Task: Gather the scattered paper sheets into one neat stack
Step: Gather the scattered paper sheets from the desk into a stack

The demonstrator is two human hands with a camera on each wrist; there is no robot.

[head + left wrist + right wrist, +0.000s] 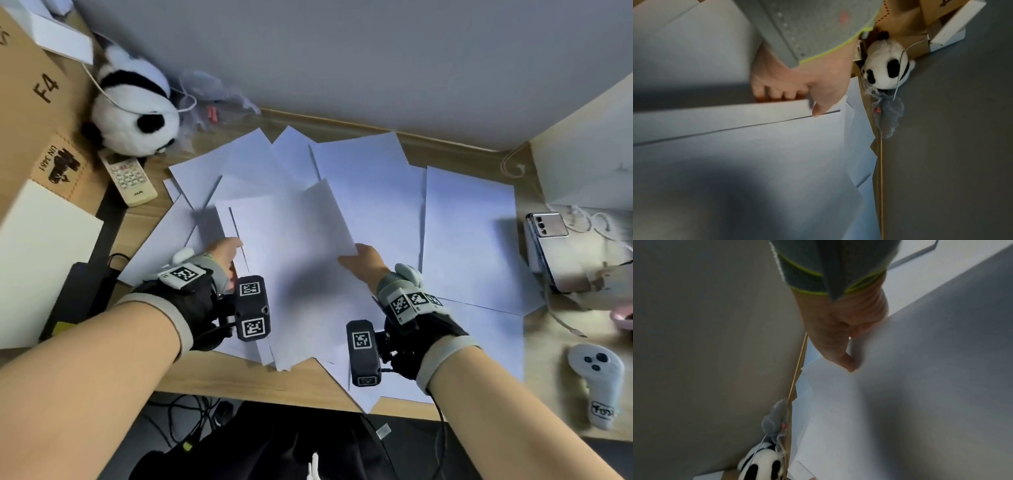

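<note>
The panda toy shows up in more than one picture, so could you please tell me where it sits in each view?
Head view: the panda toy sits upper left, at the back of the desk beside the cardboard box.
Left wrist view: the panda toy is upper right, upside down, just beyond the left hand.
Right wrist view: the panda toy is at the bottom edge, partly cut off.
Shared landmark: the grey crumpled wrapper next to it.

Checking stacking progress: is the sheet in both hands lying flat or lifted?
Lifted. The held sheet bows upward, left hand and right hand gripping its sides, shadowing papers beneath.
</note>
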